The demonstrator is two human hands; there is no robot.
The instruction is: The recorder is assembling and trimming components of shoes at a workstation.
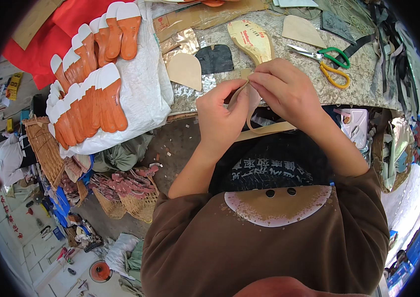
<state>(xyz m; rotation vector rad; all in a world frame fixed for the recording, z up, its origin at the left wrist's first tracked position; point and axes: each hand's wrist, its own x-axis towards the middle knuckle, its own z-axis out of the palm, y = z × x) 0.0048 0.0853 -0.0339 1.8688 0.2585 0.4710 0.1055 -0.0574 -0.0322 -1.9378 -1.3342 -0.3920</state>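
Observation:
My left hand [221,113] and my right hand [288,91] meet at the table's near edge, both with fingers pinched on a thin beige strip [272,129]. The strip loops down below my fingers and trails off to the right over my lap. Part of it is hidden behind my fingers. Just beyond my right hand lies a yellowish shoe last [251,40] with red print. To the right are scissors [322,58] with one green and one yellow handle, blades apart. Left of the last lie a black rounded piece [215,59] and a beige rounded piece [185,71].
Rows of orange-brown insoles [91,106] with white ends cover a white sheet [143,96] on the left. Another beige rounded piece [303,30] lies near the back. Dark strips [400,64] hang at the right edge. Wicker baskets [138,205] stand on the floor at left.

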